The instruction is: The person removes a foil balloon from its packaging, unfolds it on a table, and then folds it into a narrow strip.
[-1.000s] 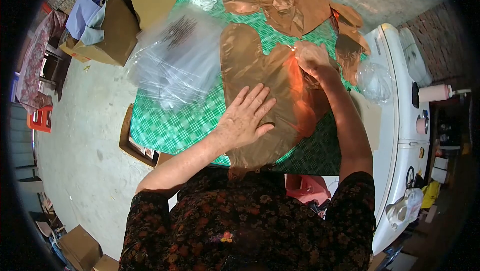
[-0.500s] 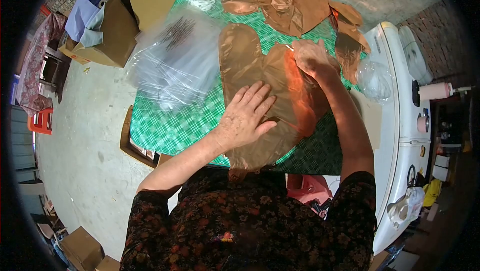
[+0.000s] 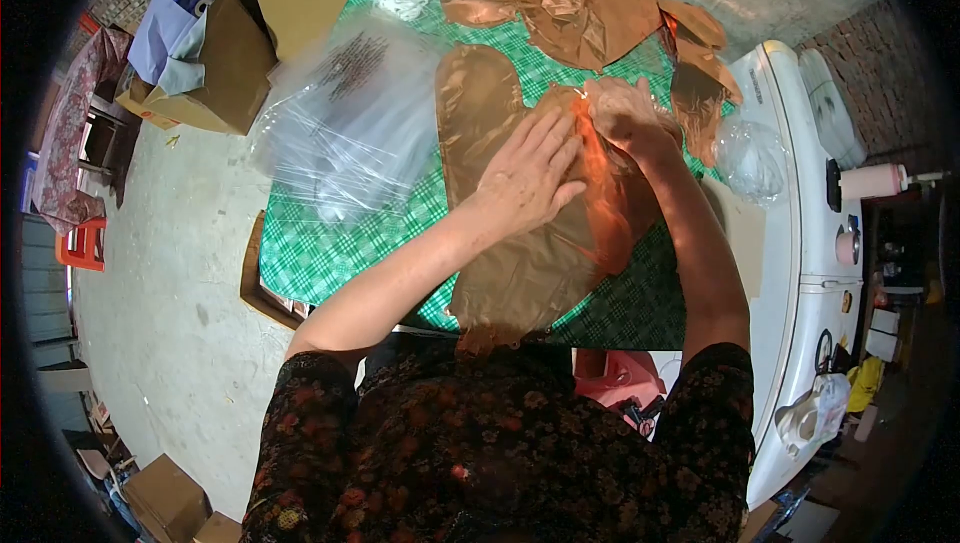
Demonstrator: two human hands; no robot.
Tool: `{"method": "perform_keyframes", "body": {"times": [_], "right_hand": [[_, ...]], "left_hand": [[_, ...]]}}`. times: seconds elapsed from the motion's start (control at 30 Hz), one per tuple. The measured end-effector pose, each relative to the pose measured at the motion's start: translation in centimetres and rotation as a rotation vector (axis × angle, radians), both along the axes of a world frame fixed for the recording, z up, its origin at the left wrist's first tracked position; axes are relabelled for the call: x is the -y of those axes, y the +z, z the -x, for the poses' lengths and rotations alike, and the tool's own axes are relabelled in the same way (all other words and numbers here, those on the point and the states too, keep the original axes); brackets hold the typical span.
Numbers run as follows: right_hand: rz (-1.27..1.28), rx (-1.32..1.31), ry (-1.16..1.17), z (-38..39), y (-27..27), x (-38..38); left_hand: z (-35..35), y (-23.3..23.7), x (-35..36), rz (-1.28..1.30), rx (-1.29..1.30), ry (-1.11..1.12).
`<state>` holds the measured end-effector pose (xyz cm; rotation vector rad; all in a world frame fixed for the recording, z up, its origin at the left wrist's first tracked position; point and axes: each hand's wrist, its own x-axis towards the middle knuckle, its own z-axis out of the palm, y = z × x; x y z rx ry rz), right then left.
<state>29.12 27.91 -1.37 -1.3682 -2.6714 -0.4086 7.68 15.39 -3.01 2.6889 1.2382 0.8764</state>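
Observation:
A flat, copper-coloured foil balloon (image 3: pixel 480 133) with rounded lobes lies on the green checked tablecloth (image 3: pixel 340 268), its lower end hanging over the near edge. My left hand (image 3: pixel 530 168) rests open on the foil, palm down with the fingers stretched out. At the balloon's upper right edge, my right hand (image 3: pixel 630 118) is closed on the foil. A small white tip shows beside its fingers, too small to name. Between the two hands a strip of foil shines bright orange and is creased.
Clear plastic bags (image 3: pixel 350 133) are stacked on the left of the table. More copper foil balloons (image 3: pixel 590 18) lie along the far side. A white refrigerator (image 3: pixel 800 233) stands at the right, and a cardboard box (image 3: pixel 235 63) at the upper left.
My left hand has slid up and to the right over the foil, closer to my right hand. My right hand has stayed at the balloon's edge.

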Motion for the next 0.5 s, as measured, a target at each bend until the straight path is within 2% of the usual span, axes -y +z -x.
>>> {"method": "perform_keyframes", "body": {"times": [0.3,0.4,0.5], "right_hand": [[0.035,0.061,-0.027,0.4,0.2,0.3],[0.124,0.164,-0.181,1.6,1.3,0.6],[-0.097,0.067,-0.078,1.1,0.8,0.5]], "left_hand": [[-1.8,-2.8,-1.5,0.066,-0.189,0.126],[-1.9,-2.6,-1.2,0.099,-0.212,0.131],[-1.9,-2.1,-1.3,0.118,-0.227,0.131]]}}
